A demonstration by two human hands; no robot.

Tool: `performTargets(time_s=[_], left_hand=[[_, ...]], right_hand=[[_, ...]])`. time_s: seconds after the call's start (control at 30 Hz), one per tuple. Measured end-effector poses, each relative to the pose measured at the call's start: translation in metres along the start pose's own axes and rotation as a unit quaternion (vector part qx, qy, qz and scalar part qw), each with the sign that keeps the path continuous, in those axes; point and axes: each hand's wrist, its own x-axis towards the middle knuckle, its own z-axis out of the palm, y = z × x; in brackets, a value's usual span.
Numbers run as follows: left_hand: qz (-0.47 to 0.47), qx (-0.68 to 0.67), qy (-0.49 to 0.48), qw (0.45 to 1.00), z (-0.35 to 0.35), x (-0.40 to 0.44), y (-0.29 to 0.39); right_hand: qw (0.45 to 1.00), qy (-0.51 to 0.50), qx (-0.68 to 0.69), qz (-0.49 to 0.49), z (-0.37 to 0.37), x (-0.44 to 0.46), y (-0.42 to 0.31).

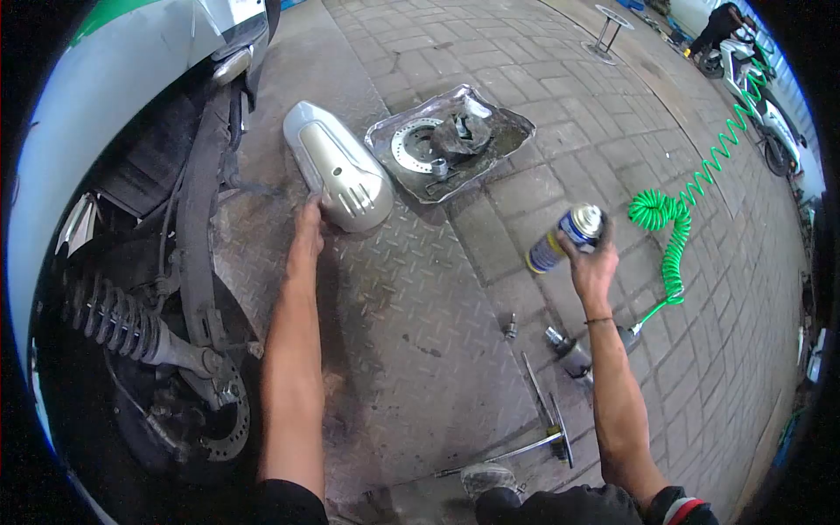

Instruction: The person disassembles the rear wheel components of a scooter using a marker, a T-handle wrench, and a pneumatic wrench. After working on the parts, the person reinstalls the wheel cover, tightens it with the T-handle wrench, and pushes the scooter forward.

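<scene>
My left hand (308, 229) is at the near left edge of a silver vented cover (343, 171), fingers closed on its rim and partly hidden. The cover lies over the diamond-patterned metal plate. Out to the right, my right hand (595, 262) grips a blue and yellow spray can (549, 250); its pale top points up and to the right. Beyond the cover, a battered metal tray (503, 150) holds a drilled brake disc (409, 145), a dark crumpled lump and small metal parts.
At left stands a scooter with an exposed shock absorber (114, 319). Below my right hand lie an air tool (577, 357) with a coiled green hose (674, 254), a socket (511, 326) and a T-handle wrench (503, 453). A person (719, 26) bends by parked scooters far right.
</scene>
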Motion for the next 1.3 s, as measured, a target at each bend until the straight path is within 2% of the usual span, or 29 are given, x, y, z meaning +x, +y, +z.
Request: performTargets(time_s=[0.03,0.07,0.1,0.17,0.2,0.23,0.27,0.3,0.37,0.4,0.47,0.53,0.57,0.63,0.67,0.7,0.73,0.77,0.8,0.83,0.9,0.93,0.97,1.0,1.03,1.07,1.1,1.23,1.3], left_hand=[[-0.007,-0.027,-0.028,0.999,-0.003,0.003,-0.002],[0.023,-0.064,0.047,0.997,0.001,0.005,-0.008],[0.022,-0.065,0.05,0.996,0.001,0.008,-0.013],[-0.023,-0.197,0.018,0.98,-0.002,0.011,-0.021],[-0.055,-0.189,0.093,0.976,0.021,-0.033,0.005],[-0.032,-0.242,0.066,0.968,0.016,-0.026,-0.008],[-0.011,-0.294,0.036,0.955,0.013,-0.021,-0.02],[0.022,-0.324,0.046,0.945,0.025,-0.047,-0.018],[0.014,-0.335,0.05,0.941,0.033,-0.093,-0.012],[0.0,-0.344,0.053,0.937,0.033,-0.116,-0.012],[0.016,-0.319,0.062,0.945,0.029,-0.161,-0.021],[-0.005,-0.272,0.106,0.956,0.036,-0.221,-0.013],[-0.04,-0.246,0.148,0.957,0.044,-0.261,-0.001],[0.004,-0.152,0.185,0.971,0.051,-0.319,-0.004],[0.078,-0.129,0.133,0.98,0.044,-0.341,-0.013],[0.15,-0.103,0.081,0.98,0.037,-0.357,-0.017],[0.156,-0.099,0.091,0.978,0.035,-0.375,-0.005],[0.124,0.025,0.105,0.986,0.036,-0.401,0.015],[0.084,0.147,0.12,0.978,0.036,-0.423,0.028],[0.083,0.146,0.134,0.977,0.037,-0.436,0.03],[0.163,0.214,0.118,0.956,0.039,-0.453,0.035],[0.162,0.212,0.133,0.955,0.039,-0.463,0.039],[0.176,0.248,0.121,0.945,0.039,-0.471,0.044],[0.188,0.283,0.11,0.934,0.038,-0.476,0.045],[0.286,0.336,0.098,0.892,0.036,-0.481,0.045],[0.256,0.365,0.048,0.894,0.034,-0.49,0.049],[0.226,0.393,-0.004,0.892,0.034,-0.501,0.068],[0.214,0.409,0.016,0.887,0.027,-0.508,0.065],[0.248,0.413,0.034,0.876,0.027,-0.51,0.05]], right_hand=[[1.0,0.009,-0.018,0.0,-0.006,-0.001,0.004],[1.0,0.008,-0.018,-0.005,-0.008,0.002,0.007],[1.0,-0.005,-0.016,0.009,-0.009,0.003,0.005],[0.999,-0.021,-0.013,0.027,-0.01,-0.001,0.0],[0.998,-0.049,-0.025,0.01,-0.007,-0.001,-0.011],[0.996,-0.077,-0.036,-0.009,-0.005,-0.002,-0.019],[0.997,-0.016,-0.023,-0.069,0.006,-0.005,-0.013],[0.997,-0.014,-0.017,-0.072,0.006,-0.009,-0.027],[0.986,0.117,-0.038,-0.116,0.003,-0.025,-0.068],[0.983,0.096,-0.001,-0.153,-0.001,-0.035,-0.079],[0.956,-0.066,0.08,-0.276,0.002,-0.055,-0.092],[0.946,-0.228,0.174,-0.152,0.011,-0.077,-0.13],[0.943,-0.233,0.183,-0.153,0.02,-0.087,-0.128],[0.882,-0.406,0.238,-0.003,0.047,-0.117,-0.118],[0.766,-0.519,0.357,0.127,0.042,-0.13,-0.117],[0.759,-0.524,0.365,0.123,0.036,-0.145,-0.117],[0.691,-0.539,0.452,0.165,0.03,-0.159,-0.117],[0.613,-0.549,0.53,0.206,0.026,-0.17,-0.121],[0.599,-0.541,0.552,0.211,0.019,-0.177,-0.129],[0.589,-0.551,0.552,0.209,0.021,-0.184,-0.129],[0.482,-0.553,0.579,0.356,0.035,-0.194,-0.123],[0.448,-0.532,0.592,0.407,0.046,-0.201,-0.117],[0.443,-0.545,0.586,0.404,0.055,-0.204,-0.111],[0.404,-0.539,0.616,0.409,0.061,-0.206,-0.11],[0.365,-0.529,0.643,0.416,0.064,-0.21,-0.109],[0.312,-0.52,0.689,0.398,0.065,-0.214,-0.106],[0.303,-0.523,0.692,0.395,0.065,-0.218,-0.106],[0.31,-0.538,0.687,0.379,0.068,-0.229,-0.108],[0.318,-0.544,0.685,0.367,0.07,-0.229,-0.11]])
